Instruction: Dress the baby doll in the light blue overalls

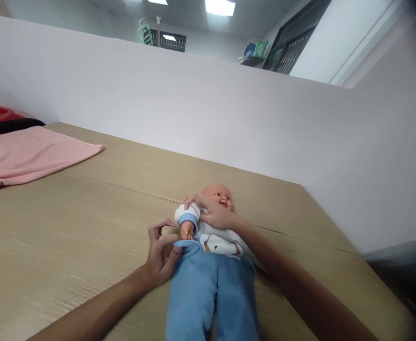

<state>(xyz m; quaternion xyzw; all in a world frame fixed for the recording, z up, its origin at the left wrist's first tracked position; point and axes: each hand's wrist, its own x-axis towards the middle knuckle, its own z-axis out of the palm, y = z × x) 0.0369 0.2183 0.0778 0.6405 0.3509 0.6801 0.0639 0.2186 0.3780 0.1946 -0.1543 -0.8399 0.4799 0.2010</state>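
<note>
From my remote seat I saw the doll [222, 244] lying on its back on the wooden surface [69, 227] at 6 o'clock in the view, head toward 12. The left hand [160, 255] sat at the doll's 9 o'clock side with its thumb against the waistband [186, 244] of the blue trousers [211, 293]. Its other fingers [158, 225] curled loosely above, and I could not tell whether the pinch had really closed. The right hand [215, 215] lay flat across the chest and shoulder, fingers spread and gripping nothing, simply pinning the body. A pink cloth [26, 156] lay well apart at 10 o'clock, below the white partition [194, 109]. I judged the waistband was being set at the waist. To do that well I would keep the chest held steady, catch the cloth between thumb and forefinger, and work it evenly so the top stayed unbunched
</note>
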